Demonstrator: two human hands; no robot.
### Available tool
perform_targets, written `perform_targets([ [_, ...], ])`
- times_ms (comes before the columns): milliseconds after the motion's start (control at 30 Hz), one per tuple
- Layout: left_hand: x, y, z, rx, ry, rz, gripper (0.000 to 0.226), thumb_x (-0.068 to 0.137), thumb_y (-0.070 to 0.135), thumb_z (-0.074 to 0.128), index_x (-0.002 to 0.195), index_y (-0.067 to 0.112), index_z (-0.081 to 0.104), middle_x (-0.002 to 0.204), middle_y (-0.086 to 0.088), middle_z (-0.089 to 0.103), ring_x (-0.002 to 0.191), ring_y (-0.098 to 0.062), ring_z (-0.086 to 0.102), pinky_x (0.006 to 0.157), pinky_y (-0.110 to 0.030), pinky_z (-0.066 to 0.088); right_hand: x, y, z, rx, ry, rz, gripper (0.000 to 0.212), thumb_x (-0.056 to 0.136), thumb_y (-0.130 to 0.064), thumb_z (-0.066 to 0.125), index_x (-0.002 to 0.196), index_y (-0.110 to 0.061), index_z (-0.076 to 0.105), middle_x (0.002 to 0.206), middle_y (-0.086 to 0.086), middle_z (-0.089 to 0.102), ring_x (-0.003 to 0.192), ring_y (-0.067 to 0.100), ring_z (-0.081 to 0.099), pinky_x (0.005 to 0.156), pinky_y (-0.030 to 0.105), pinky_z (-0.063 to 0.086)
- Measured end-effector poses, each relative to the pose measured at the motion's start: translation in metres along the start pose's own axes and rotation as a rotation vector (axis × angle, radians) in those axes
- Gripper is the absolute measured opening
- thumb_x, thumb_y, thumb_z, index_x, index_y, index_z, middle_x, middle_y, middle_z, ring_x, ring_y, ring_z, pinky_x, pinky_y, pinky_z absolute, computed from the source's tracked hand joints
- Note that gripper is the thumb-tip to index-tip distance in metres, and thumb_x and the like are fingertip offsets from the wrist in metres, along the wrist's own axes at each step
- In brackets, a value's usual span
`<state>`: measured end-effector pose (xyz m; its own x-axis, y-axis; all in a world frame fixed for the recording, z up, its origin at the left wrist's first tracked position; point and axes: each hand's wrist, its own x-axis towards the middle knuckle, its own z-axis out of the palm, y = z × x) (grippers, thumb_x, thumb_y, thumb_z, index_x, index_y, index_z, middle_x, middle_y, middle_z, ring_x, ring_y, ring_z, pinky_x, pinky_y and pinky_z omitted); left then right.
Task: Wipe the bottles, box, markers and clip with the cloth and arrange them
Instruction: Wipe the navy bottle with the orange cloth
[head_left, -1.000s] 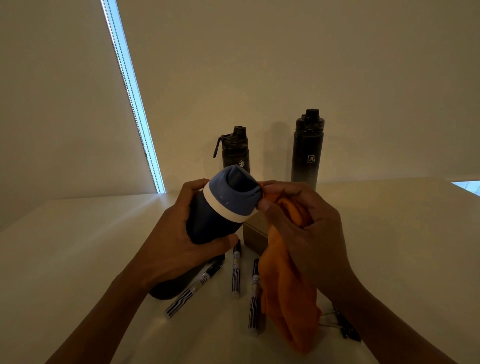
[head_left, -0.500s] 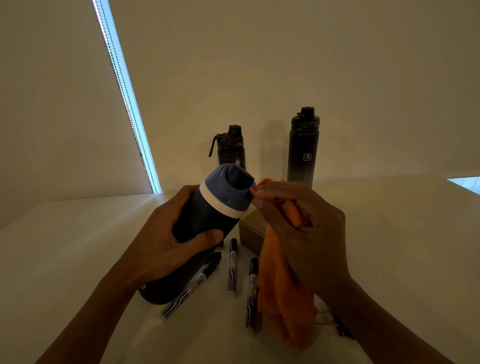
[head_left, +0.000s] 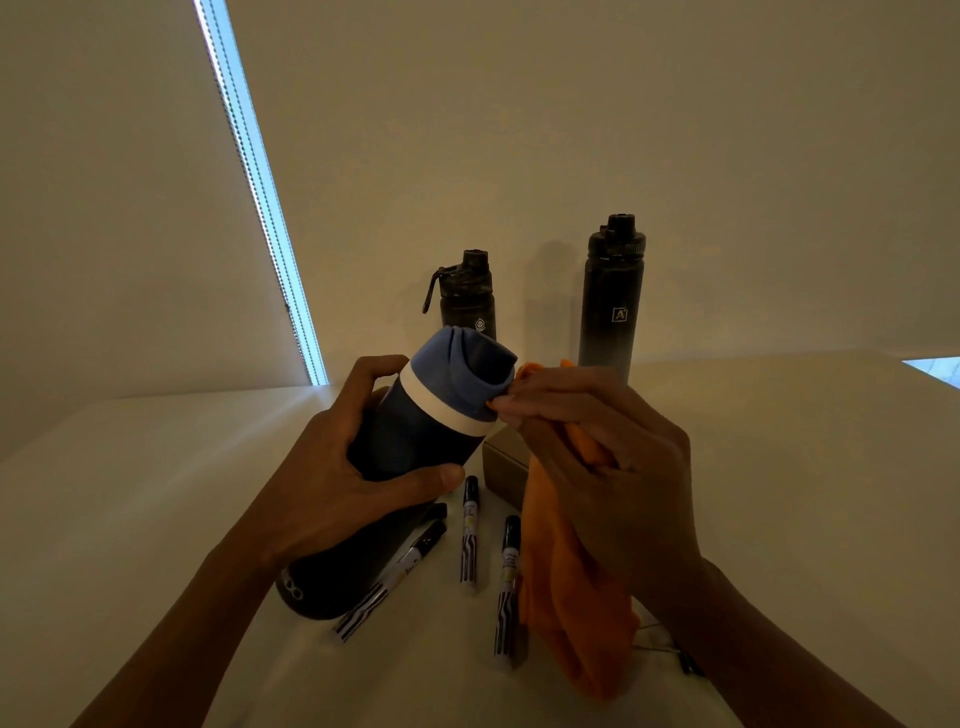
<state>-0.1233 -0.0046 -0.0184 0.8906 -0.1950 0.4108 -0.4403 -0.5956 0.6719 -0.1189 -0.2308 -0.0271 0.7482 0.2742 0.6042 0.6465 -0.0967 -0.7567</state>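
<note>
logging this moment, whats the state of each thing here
blue-capped bottle: tilted, held in left hand
cloth: gripped by right hand, pressed to the cap
short black bottle: upright, capped
tall black bottle: upright, capped
three markers: lying flat, capped
box: closed, partly hidden
clip: mostly hidden

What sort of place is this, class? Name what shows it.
Probably an indoor room at home or an office: a plain pale table set against a bare cream wall, with a drawn roller blind leaving a strip of daylight.
</note>
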Motion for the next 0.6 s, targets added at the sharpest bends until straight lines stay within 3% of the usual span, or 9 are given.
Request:
perform_targets([
  [33,0.0,0.0,0.001,0.002,0.001,0.008,0.096,0.052,0.076,0.076,0.135,0.061,0.028,0.112,0.033,0.062,0.099,0.001,0.067,0.079,-0.02,0.056,0.001,0.005,-0.003,-0.046,0.071,0.021,0.058,0.096,-0.027,0.064,0.089,0.03,0.06,0.081,0.029,0.069,0.072,-0.027,0.057,0.073,-0.006,0.04],
  [67,-0.001,0.001,0.001,0.007,0.002,0.015,0.094,0.052,0.076,0.076,0.132,0.065,0.027,0.11,0.037,0.061,0.099,0.006,0.065,0.075,-0.016,0.054,-0.004,0.007,-0.006,-0.044,0.211,-0.05,0.042,0.1,-0.014,0.057,0.093,0.027,0.063,0.086,0.018,0.069,0.086,-0.017,0.064,0.078,0.003,0.047],
  [100,-0.001,0.002,0.002,0.016,0.006,0.022,0.094,0.052,0.076,0.076,0.131,0.068,0.025,0.109,0.04,0.06,0.1,0.011,0.063,0.072,-0.012,0.052,-0.015,0.013,-0.009,-0.03,0.266,-0.109,0.02,0.097,-0.001,0.059,0.098,0.015,0.07,0.094,0.008,0.071,0.098,0.001,0.069,0.086,0.016,0.052],
  [167,-0.001,0.003,0.002,0.022,0.012,0.038,0.092,0.053,0.076,0.076,0.129,0.071,0.023,0.11,0.046,0.057,0.101,0.014,0.06,0.069,-0.009,0.051,-0.02,0.006,-0.007,-0.156,0.345,-0.209,0.025,0.092,0.001,0.066,0.105,-0.018,0.076,0.103,-0.005,0.072,0.104,0.015,0.068,0.089,0.028,0.054],
  [233,-0.001,0.006,0.001,0.011,0.01,0.049,0.09,0.054,0.074,0.076,0.127,0.072,0.023,0.111,0.049,0.054,0.101,0.016,0.059,0.067,-0.006,0.051,-0.016,0.003,-0.006,-0.156,0.329,-0.227,0.019,0.095,-0.021,0.062,0.107,-0.032,0.072,0.101,-0.014,0.068,0.103,-0.012,0.062,0.086,0.008,0.049],
  [300,-0.001,0.008,0.001,0.016,0.012,0.057,0.091,0.054,0.074,0.076,0.127,0.072,0.022,0.11,0.051,0.052,0.099,0.019,0.059,0.068,-0.003,0.05,-0.016,0.009,-0.002,-0.189,0.307,-0.237,0.017,0.093,-0.026,0.058,0.106,-0.02,0.065,0.102,-0.005,0.058,0.098,-0.027,0.051,0.084,-0.004,0.04],
  [433,-0.001,0.009,0.002,0.047,0.0,0.064,0.093,0.056,0.067,0.083,0.124,0.074,0.021,0.108,0.05,0.053,0.099,0.017,0.059,0.071,-0.001,0.048,-0.019,0.009,-0.009,-0.291,0.346,-0.324,0.024,0.095,-0.042,0.058,0.111,-0.024,0.062,0.099,-0.015,0.057,0.098,-0.019,0.055,0.086,0.01,0.05],
  [567,-0.001,0.009,0.002,0.087,-0.007,0.018,0.093,0.052,0.074,0.077,0.125,0.076,0.018,0.109,0.051,0.052,0.101,0.017,0.058,0.07,-0.002,0.049,-0.012,0.016,0.001,-0.246,0.305,-0.163,0.014,0.096,-0.012,0.063,0.104,-0.002,0.067,0.087,-0.011,0.062,0.093,-0.012,0.06,0.083,-0.006,0.037],
  [600,-0.001,0.01,0.002,0.096,-0.004,0.003,0.094,0.051,0.074,0.076,0.124,0.076,0.017,0.108,0.05,0.053,0.101,0.018,0.058,0.07,-0.002,0.048,-0.011,0.01,0.003,-0.219,0.299,-0.118,0.019,0.099,-0.018,0.059,0.107,-0.003,0.066,0.093,-0.006,0.065,0.091,-0.011,0.06,0.088,-0.002,0.037],
])
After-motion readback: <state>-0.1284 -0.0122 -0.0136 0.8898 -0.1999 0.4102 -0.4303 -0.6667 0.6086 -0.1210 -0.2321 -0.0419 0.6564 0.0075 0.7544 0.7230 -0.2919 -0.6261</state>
